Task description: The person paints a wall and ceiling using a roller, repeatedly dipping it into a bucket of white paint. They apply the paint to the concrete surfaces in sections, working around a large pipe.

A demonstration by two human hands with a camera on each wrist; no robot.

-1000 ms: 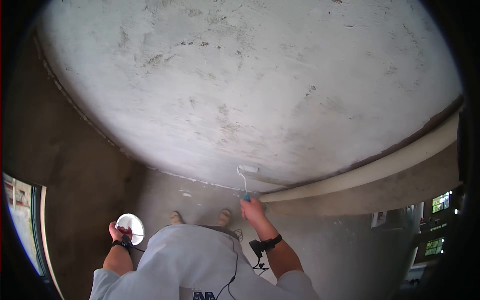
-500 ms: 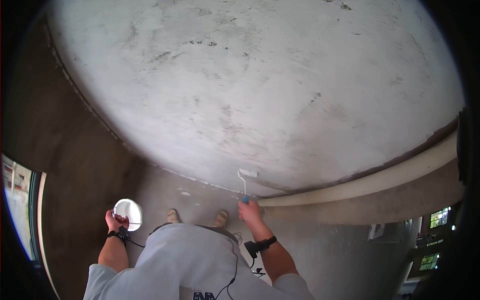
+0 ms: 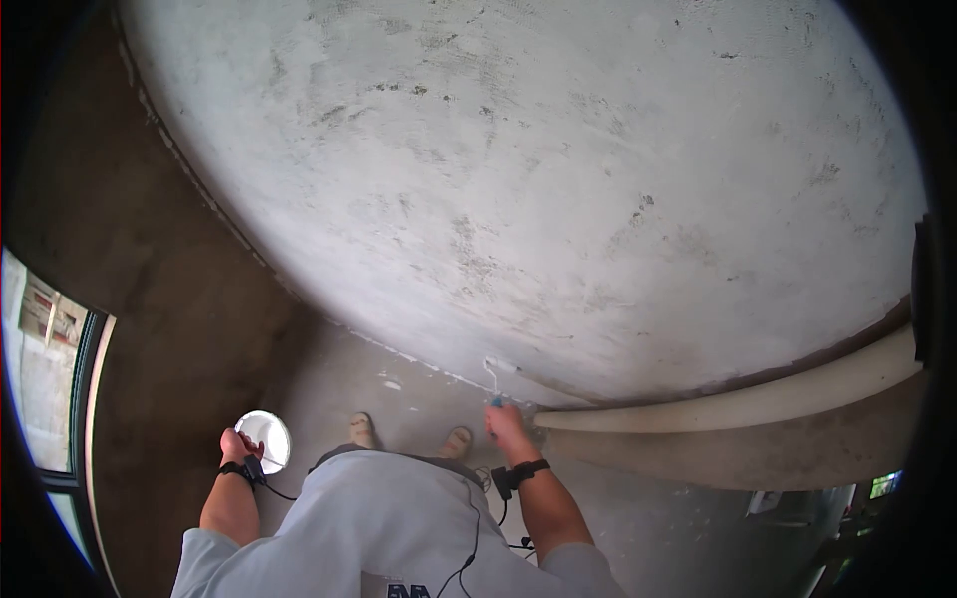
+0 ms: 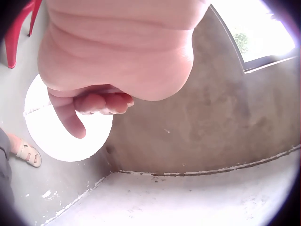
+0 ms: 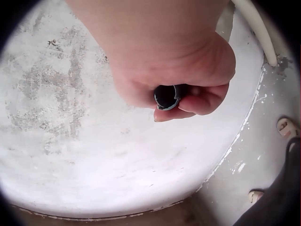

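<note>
My right hand (image 3: 508,429) grips the handle of a paint roller (image 3: 501,365). The roller's white sleeve lies low against the white-coated wall (image 3: 518,199), just above the floor line. From the right wrist view, the hollow dark end of the roller handle (image 5: 165,97) pokes out between curled fingers. Down at the left, my left hand (image 3: 239,445) holds a white bucket (image 3: 274,439) by its thin handle, mostly hidden under the fingers. The bucket (image 4: 70,146) hangs below the palm in the left wrist view, its inside too bright to make out.
A pale pipe (image 3: 718,399) runs along the wall's base at right. Bare brown wall (image 3: 189,329) with a window (image 3: 50,359) stands to the left. Sandalled feet (image 3: 362,429) are on the grey floor. Red legs of a stool or chair (image 4: 19,33) show beyond the bucket.
The head view has shifted, so the wall sits lower and farther right in it. The roller has slid slightly left along the wall's foot. Both hands keep their hold.
</note>
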